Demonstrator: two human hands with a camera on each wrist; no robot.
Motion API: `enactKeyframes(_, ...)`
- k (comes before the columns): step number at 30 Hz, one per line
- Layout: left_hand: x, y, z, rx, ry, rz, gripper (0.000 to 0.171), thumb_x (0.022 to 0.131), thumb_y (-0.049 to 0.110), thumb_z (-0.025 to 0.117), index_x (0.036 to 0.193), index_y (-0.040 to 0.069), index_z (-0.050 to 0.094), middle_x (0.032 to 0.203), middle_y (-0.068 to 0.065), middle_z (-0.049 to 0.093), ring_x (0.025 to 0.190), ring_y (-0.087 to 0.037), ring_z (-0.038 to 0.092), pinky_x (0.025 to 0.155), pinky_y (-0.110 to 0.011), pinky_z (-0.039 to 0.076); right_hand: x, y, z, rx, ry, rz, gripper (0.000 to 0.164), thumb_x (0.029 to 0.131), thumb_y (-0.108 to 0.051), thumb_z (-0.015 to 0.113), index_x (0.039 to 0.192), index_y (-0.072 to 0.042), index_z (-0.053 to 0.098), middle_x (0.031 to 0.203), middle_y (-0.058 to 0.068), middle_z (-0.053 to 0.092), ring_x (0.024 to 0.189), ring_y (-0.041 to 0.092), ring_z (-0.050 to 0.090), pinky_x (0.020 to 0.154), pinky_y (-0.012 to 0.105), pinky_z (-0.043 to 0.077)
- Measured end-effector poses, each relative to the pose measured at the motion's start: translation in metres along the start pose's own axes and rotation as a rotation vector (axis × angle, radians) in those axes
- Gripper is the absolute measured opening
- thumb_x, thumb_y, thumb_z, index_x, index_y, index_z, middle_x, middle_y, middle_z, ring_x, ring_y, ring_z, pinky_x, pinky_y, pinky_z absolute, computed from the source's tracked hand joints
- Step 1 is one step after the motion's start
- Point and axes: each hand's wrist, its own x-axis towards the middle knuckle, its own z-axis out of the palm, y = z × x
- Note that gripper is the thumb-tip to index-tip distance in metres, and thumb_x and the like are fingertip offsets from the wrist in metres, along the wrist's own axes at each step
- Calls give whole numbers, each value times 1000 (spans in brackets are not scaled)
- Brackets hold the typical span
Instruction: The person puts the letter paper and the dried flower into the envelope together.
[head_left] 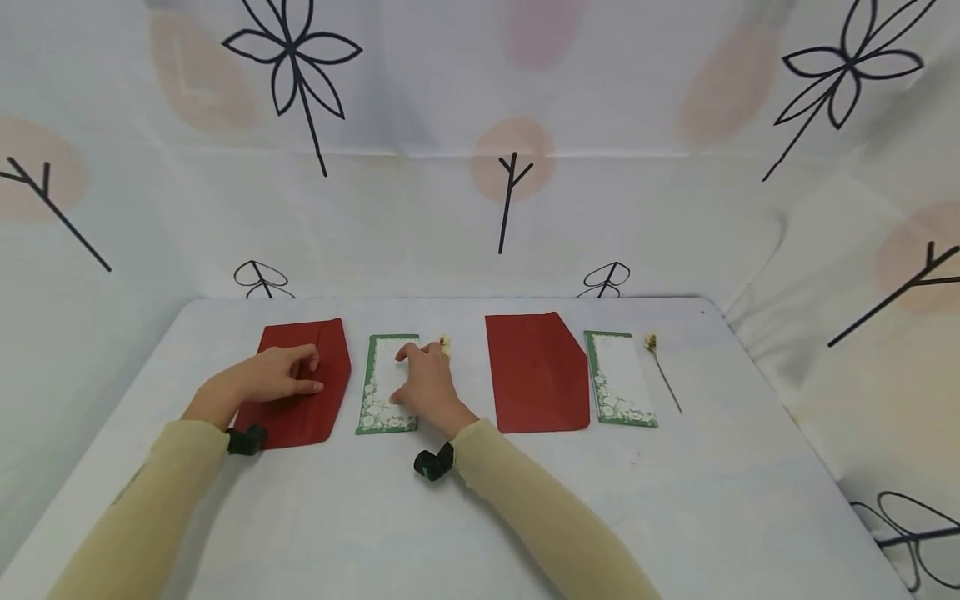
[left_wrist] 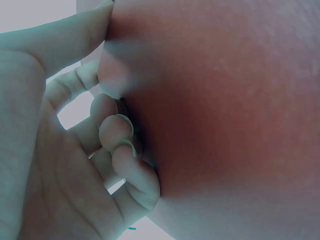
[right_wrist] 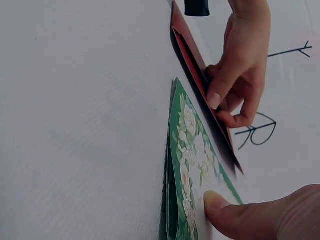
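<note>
At the left of the table, my left hand (head_left: pixel 277 373) rests on a red envelope (head_left: pixel 324 417), its fingers bent and its thumb touching the paper. The left wrist view shows the envelope (left_wrist: pixel 225 130) up close beside the bent fingers. My right hand (head_left: pixel 431 385) is over a white card (head_left: pixel 380 392) with a green floral border, thumb and forefinger spread apart. Seen from the right wrist, the thumb (right_wrist: pixel 240 215) touches the card's face (right_wrist: pixel 197 150); the other fingers are out of that view. A small dried flower (head_left: pixel 445 342) shows just beyond the right hand, partly hidden by it.
Right of the hands lie a second red envelope (head_left: pixel 536 375), another green-bordered card (head_left: pixel 622 379) and a dried flower (head_left: pixel 651 343) on a thin stem. All lie on a white table (head_left: pixel 720 483). A patterned cloth (head_left: pixel 420 217) hangs behind.
</note>
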Motion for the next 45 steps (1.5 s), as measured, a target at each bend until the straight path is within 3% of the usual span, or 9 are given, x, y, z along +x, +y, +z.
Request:
enactKeyframes(8, -2, 2, -2, -4, 1, 2, 35, 89, 36, 75, 99, 14, 49, 72, -1, 52, 70, -17, 52, 63, -34, 43, 2, 0, -1, 24, -4, 8, 58, 70, -11, 92, 121, -12, 63, 124, 17, 50, 94, 27, 56, 79, 34, 48)
enactKeyframes(15, -3, 2, -2, -11, 0, 2, 34, 89, 35, 74, 99, 14, 49, 72, -1, 52, 70, -17, 53, 64, -33, 43, -1, -1, 1, -10, 2, -26, 55, 73, -11, 90, 121, -13, 64, 124, 16, 50, 110, 31, 52, 91, 37, 46)
enactKeyframes(19, -4, 1, -1, -17, -1, 4, 35, 89, 35, 75, 98, 14, 49, 71, 0, 52, 69, -17, 53, 63, -33, 43, -1, -1, 3, -1, -25, -31, 54, 75, -11, 89, 123, -13, 63, 123, 16, 51, 101, 27, 57, 85, 35, 49)
enactKeyframes(28, -2, 0, 1, -24, 0, 12, 34, 89, 36, 75, 98, 14, 49, 71, 0, 54, 69, -16, 53, 62, -32, 44, 0, 1, 1, 29, -58, -17, 43, 78, -9, 85, 115, -11, 63, 93, 3, 60, 81, 18, 53, 71, 30, 46)
enactKeyframes(39, -5, 3, 0, -41, 38, 16, 37, 88, 35, 76, 99, 13, 49, 72, 0, 52, 72, -17, 52, 63, -34, 43, -7, 6, -7, 19, -24, -33, 19, 90, -12, 70, 108, -10, 63, 75, -1, 58, 64, 14, 53, 56, 26, 42)
enactKeyframes(45, -6, -1, 3, -57, 79, 22, 38, 87, 35, 77, 99, 13, 48, 71, 0, 51, 70, -17, 52, 62, -33, 43, -7, 11, -11, -11, -11, -93, 20, 90, -11, 70, 110, -10, 67, 71, -1, 55, 62, 13, 50, 58, 26, 41)
